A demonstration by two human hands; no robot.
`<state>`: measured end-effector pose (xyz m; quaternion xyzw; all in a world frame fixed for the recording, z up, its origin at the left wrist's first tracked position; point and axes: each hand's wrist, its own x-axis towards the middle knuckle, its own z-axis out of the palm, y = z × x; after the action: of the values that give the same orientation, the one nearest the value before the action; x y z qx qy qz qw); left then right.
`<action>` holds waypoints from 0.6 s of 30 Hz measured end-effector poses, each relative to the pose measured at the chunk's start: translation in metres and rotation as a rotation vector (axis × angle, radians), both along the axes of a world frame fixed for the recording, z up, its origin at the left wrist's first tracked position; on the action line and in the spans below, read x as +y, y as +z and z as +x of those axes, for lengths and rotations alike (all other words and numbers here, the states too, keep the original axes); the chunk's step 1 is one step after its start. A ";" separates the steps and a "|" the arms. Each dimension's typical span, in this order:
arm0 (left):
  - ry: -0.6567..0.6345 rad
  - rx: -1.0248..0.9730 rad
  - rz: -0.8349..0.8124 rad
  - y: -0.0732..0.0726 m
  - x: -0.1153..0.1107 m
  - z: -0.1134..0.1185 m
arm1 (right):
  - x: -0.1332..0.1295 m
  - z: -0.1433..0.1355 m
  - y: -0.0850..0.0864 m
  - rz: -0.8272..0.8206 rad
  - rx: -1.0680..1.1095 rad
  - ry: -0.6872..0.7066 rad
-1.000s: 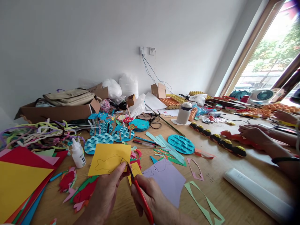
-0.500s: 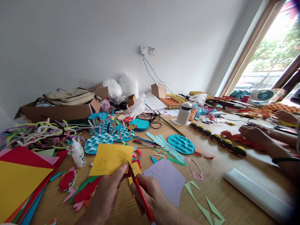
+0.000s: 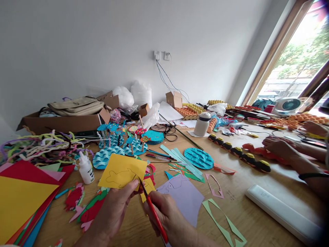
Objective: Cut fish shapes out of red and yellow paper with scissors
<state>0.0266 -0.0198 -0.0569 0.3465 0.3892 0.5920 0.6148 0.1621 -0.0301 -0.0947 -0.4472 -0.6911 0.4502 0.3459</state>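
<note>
In my left hand [image 3: 115, 206] is a sheet of yellow paper [image 3: 113, 166], pinched near its lower right edge. A pencil-like outline of a fish with a forked tail is drawn on the sheet. My right hand [image 3: 164, 212] grips a pair of scissors [image 3: 156, 219] with red handles, and the dark blades meet the paper's right edge beside my left thumb. Beneath the hands lies another yellow piece [image 3: 148, 185]. A purple sheet [image 3: 181, 195] with a drawn fish rests just right of them, and cut paper fish [image 3: 94, 209] in red and green lie to the left.
A white glue bottle [image 3: 86, 168] stands left of the hands, near stacked coloured paper [image 3: 23, 202]. Blue wavy discs [image 3: 108, 157] sit behind. At right are a white case [image 3: 280, 212], a black-and-yellow egg-carton strip [image 3: 239, 152] and another person's hands [image 3: 279, 145].
My left hand has tilted the yellow sheet, its top edge rising and shifting slightly right. The scissors stay at the same edge, nearly unmoved.
</note>
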 end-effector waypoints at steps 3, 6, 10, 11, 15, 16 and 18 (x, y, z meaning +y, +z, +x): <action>-0.018 -0.017 0.006 -0.002 0.001 -0.002 | 0.001 0.000 -0.004 0.005 -0.017 -0.003; -0.038 -0.028 0.009 -0.004 0.002 -0.003 | 0.001 0.000 -0.005 -0.019 -0.010 0.006; -0.052 -0.019 0.024 -0.006 0.002 -0.002 | -0.002 0.000 0.005 -0.114 0.052 0.038; -0.051 -0.017 0.029 -0.006 0.002 -0.002 | -0.004 -0.001 0.009 -0.141 0.071 0.055; -0.020 -0.008 0.018 -0.004 0.002 0.001 | -0.007 -0.003 0.019 -0.186 0.103 0.077; -0.013 -0.007 0.008 -0.003 0.001 0.002 | -0.007 -0.003 0.020 -0.189 0.102 0.071; -0.005 -0.006 -0.004 -0.003 0.001 0.003 | -0.006 -0.003 0.019 -0.194 0.103 0.053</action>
<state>0.0298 -0.0189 -0.0596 0.3442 0.3877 0.5908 0.6182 0.1590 -0.0364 -0.0755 -0.4365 -0.6371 0.5464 0.3241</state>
